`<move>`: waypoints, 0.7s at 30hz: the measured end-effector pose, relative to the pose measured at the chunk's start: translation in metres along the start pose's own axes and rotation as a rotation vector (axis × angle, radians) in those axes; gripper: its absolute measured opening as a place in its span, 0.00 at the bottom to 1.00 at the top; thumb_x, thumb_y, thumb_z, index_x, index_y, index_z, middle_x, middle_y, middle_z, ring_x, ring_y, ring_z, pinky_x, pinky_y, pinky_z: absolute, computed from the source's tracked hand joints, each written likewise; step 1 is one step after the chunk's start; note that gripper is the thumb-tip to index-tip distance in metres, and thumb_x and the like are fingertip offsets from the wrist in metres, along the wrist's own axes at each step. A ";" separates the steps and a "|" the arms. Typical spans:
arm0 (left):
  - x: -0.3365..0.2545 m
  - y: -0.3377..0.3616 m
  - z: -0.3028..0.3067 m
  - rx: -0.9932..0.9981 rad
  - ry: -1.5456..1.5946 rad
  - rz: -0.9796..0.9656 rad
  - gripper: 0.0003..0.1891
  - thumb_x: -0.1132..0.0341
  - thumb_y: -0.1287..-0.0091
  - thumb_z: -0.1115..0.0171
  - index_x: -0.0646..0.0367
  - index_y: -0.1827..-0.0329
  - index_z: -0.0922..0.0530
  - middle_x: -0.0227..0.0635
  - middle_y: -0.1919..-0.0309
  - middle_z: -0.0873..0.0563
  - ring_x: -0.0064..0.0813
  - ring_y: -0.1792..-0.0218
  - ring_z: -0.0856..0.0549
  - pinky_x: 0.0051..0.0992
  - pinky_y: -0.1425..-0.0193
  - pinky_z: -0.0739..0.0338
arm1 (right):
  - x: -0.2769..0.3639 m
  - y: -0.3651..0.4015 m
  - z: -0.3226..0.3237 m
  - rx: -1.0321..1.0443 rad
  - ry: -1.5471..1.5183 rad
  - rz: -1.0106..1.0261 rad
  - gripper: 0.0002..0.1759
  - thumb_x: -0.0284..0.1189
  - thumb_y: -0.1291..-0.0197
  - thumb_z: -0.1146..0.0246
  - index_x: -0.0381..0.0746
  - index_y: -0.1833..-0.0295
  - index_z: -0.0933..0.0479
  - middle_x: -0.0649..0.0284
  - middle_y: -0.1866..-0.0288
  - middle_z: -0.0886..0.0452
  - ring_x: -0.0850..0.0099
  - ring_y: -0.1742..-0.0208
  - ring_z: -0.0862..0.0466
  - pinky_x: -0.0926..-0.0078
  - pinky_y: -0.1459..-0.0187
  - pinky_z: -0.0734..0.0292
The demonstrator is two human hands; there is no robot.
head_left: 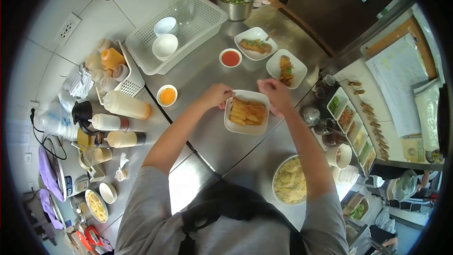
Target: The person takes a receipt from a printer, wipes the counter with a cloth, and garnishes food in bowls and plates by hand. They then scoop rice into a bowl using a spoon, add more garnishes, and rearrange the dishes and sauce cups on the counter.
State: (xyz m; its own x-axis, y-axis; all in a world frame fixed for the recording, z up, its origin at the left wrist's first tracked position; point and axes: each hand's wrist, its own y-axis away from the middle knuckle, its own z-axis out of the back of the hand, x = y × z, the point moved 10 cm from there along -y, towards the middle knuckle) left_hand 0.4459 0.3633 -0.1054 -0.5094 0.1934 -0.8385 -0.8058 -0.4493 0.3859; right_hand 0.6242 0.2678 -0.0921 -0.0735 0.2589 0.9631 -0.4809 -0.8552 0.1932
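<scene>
A white square dish (246, 130) sits in front of me, filled with golden-brown fried rolls (248, 112). My left hand (219, 96) is closed at its upper left edge, thumb and fingers on the rim. On the opposite side my right hand (275, 96) grips the upper right edge, its fingertips partly hidden. Just beyond are a small bowl of red sauce (230, 58) and two white dishes of fried food, one to the back (257, 55) and one at the right (287, 76). A small bowl of orange sauce (167, 96) stands to the left.
A white perforated basket (200, 30) holds bowls at the back left, near a steel pot (235, 12). Squeeze bottles (126, 105) line the left side. A large bowl of yellowish food (289, 184) is below my right forearm. Garnish trays (347, 117) stand at right.
</scene>
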 end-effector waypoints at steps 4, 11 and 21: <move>-0.003 -0.006 0.004 -0.038 0.001 0.003 0.13 0.64 0.30 0.43 0.65 0.54 0.18 0.38 0.79 0.17 0.24 0.83 0.18 0.24 0.77 0.19 | 0.039 -0.008 -0.057 0.233 0.460 0.151 0.11 0.32 0.46 0.31 0.39 0.59 0.17 0.59 0.64 0.14 0.69 0.62 0.15 0.75 0.59 0.23; -0.029 -0.009 0.000 -0.068 -0.213 -0.188 0.08 0.69 0.34 0.41 0.65 0.59 0.17 0.40 0.80 0.16 0.26 0.84 0.17 0.27 0.77 0.22 | 0.029 -0.013 -0.063 0.333 0.450 0.277 0.11 0.30 0.48 0.29 0.35 0.61 0.18 0.56 0.60 0.14 0.69 0.59 0.14 0.74 0.55 0.20; 0.000 0.028 -0.017 -0.012 0.025 0.064 0.13 0.66 0.29 0.50 0.63 0.47 0.25 0.41 0.78 0.16 0.29 0.80 0.14 0.26 0.79 0.19 | -0.010 0.044 0.071 -0.058 0.205 -0.108 0.17 0.39 0.38 0.40 0.35 0.54 0.20 0.52 0.59 0.16 0.65 0.58 0.16 0.70 0.57 0.23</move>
State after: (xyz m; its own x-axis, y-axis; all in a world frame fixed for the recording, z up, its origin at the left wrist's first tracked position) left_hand 0.4286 0.3357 -0.1008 -0.5516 0.1424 -0.8219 -0.7682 -0.4707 0.4340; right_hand 0.6660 0.1951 -0.0799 -0.1916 0.4382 0.8782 -0.5446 -0.7919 0.2763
